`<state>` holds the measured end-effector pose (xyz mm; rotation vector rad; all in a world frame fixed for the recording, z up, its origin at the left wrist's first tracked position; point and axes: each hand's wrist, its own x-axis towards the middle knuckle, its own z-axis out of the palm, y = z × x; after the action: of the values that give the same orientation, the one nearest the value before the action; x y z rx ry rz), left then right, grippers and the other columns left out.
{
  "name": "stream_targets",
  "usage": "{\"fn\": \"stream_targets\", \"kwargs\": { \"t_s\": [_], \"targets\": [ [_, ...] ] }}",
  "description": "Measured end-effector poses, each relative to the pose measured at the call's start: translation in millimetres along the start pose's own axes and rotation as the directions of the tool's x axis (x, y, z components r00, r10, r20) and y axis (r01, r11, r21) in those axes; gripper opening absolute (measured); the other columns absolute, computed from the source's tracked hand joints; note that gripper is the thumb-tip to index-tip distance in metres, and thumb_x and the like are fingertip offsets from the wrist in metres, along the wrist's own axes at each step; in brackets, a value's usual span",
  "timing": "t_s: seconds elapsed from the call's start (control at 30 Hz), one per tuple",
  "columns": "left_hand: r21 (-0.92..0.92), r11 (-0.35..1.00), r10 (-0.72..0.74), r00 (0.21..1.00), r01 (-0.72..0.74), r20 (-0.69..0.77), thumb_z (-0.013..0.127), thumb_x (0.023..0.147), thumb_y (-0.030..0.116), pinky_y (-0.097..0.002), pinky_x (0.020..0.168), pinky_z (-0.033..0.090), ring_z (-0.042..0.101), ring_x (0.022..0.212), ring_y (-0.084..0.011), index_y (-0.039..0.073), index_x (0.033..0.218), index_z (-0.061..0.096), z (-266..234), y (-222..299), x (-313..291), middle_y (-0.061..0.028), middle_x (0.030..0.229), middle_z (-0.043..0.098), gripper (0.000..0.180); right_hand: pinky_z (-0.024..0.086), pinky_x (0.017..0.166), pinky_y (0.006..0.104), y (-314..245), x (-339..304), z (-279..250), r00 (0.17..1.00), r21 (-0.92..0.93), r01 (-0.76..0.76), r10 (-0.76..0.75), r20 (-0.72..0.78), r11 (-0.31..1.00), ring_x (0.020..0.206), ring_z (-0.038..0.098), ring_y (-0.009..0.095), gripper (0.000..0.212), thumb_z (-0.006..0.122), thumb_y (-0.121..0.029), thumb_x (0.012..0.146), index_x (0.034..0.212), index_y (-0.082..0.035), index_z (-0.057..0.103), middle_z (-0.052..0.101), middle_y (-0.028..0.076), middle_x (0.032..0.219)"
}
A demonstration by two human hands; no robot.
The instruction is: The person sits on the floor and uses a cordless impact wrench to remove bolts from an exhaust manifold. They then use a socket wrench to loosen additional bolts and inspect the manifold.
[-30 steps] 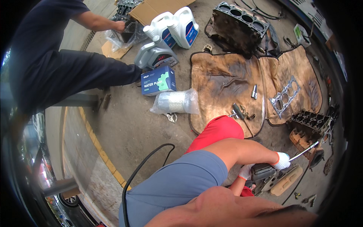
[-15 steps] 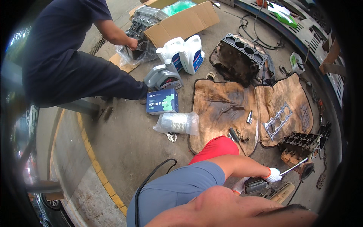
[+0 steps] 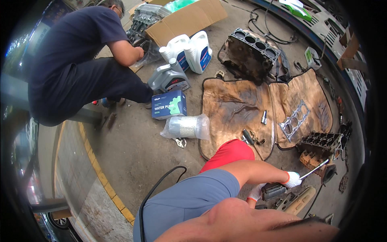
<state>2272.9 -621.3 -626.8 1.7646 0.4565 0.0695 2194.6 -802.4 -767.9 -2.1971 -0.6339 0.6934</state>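
My left hand (image 3: 293,180), in a white glove with an orange cuff, is closed round a long chrome wrench (image 3: 313,171). The wrench slants up to the right, its far end near a cylinder head (image 3: 320,145) with a rusty manifold. My right hand (image 3: 255,192), gloved too, is partly hidden beside a black boxy part (image 3: 273,191); its fingers do not show clearly. That part lies between both hands. Close below it rests a long tan part (image 3: 300,200). Up from my left arm, a screwdriver-like handled tool (image 3: 248,137) lies on a stained tan mat (image 3: 225,101).
A metal gasket (image 3: 294,121) and a socket (image 3: 264,117) lie on the mat, an engine block (image 3: 254,54) behind it. Oil jugs (image 3: 198,52), a blue box (image 3: 169,105) and a wrapped cylinder (image 3: 185,127) stand left. A co-worker (image 3: 80,60) bends over an engine (image 3: 147,22) beside a carton (image 3: 187,24).
The whole view has shifted slightly. The co-worker leans lower, with the head now in view. My gloved hands keep nearly the same place, the left still on the wrench.
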Motion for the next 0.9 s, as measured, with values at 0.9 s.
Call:
{"fn": "stream_targets", "kwargs": {
  "t_s": [0.9],
  "targets": [
    [-0.367, 0.901, -0.219, 0.973, 0.232, 0.077, 0.049, 0.109, 0.051, -0.0385, 0.066, 0.060, 0.070, 0.066, -0.0222, -0.002, 0.107, 0.056, -8.8, -18.8, -4.1, -0.0154, 0.079, 0.068, 0.054, 0.051, 0.097, 0.0468, -33.8, -42.2, 15.9, 0.989, -0.240, 0.077, -0.105, -0.104, 0.968, 0.112, 0.062, 0.034, 0.041, 0.069, -0.024, 0.100, 0.135, -0.005, 0.058, 0.065, 0.017, 0.123]
  ]
}}
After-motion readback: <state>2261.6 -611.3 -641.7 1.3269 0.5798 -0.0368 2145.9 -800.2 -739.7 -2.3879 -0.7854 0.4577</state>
